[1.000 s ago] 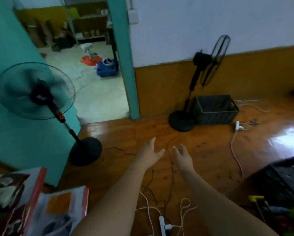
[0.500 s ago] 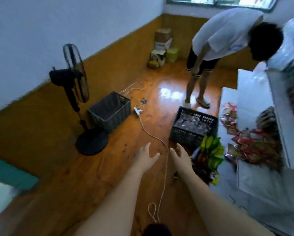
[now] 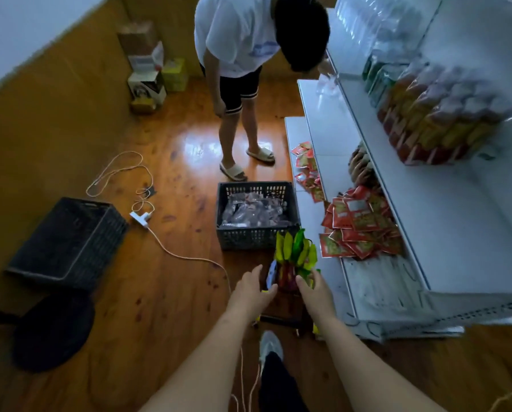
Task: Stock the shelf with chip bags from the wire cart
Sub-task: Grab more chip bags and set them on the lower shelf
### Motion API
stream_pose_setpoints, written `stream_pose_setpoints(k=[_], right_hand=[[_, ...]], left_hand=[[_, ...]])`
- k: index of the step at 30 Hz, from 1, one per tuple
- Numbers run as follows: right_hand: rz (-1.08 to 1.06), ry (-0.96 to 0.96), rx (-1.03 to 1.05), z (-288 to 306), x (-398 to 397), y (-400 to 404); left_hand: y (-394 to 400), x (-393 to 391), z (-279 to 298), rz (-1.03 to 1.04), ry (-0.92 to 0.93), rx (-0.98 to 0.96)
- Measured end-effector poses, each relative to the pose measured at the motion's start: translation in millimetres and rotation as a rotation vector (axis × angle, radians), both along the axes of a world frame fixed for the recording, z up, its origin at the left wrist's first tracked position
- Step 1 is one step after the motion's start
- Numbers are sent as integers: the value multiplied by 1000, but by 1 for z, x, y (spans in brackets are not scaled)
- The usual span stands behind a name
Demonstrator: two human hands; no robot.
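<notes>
Yellow, green and red chip bags (image 3: 294, 254) stand packed in a small dark cart (image 3: 287, 318) on the floor beside the white shelf unit (image 3: 376, 295). My left hand (image 3: 250, 291) reaches out with straight fingers at the left side of the bags. My right hand (image 3: 315, 291) is stretched out at their right side, fingers relaxed. Neither hand grips a bag; whether they touch is unclear. Red packets (image 3: 358, 224) lie in a heap on the low shelf.
Another person (image 3: 242, 69) bends over the shelf ahead. A dark crate (image 3: 256, 215) of clear packets sits just beyond the cart. An upturned crate (image 3: 67, 242), a fan base (image 3: 51, 331) and a white cable (image 3: 186, 257) lie on the wooden floor at left.
My view swung right from the doorway and fans to the shelf. Both outstretched hands now sit at the chip bags in the cart.
</notes>
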State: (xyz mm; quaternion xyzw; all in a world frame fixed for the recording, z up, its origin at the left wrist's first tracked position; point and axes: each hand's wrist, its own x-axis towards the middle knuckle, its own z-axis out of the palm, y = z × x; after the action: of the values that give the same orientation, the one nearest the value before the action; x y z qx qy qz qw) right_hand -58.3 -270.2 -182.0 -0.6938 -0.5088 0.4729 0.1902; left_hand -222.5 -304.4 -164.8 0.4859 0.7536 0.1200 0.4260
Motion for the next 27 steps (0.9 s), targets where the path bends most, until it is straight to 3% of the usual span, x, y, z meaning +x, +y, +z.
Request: stream_pose_setpoints(k=[8, 15, 18, 23, 27], right_hand=[[71, -50, -196, -75, 9, 129], [167, -74, -277, -203, -29, 201], [108, -115, -315, -269, -49, 224], [-34, -247, -388, -339, -76, 251], [-136, -299, -357, -354, -74, 255]], left_hand=[[139, 12, -71, 29, -21, -81], [226, 2, -213, 165, -56, -201], [263, 10, -285, 213, -145, -261], [299, 21, -380, 354, -456, -359], [299, 8, -376, 471, -570, -448]])
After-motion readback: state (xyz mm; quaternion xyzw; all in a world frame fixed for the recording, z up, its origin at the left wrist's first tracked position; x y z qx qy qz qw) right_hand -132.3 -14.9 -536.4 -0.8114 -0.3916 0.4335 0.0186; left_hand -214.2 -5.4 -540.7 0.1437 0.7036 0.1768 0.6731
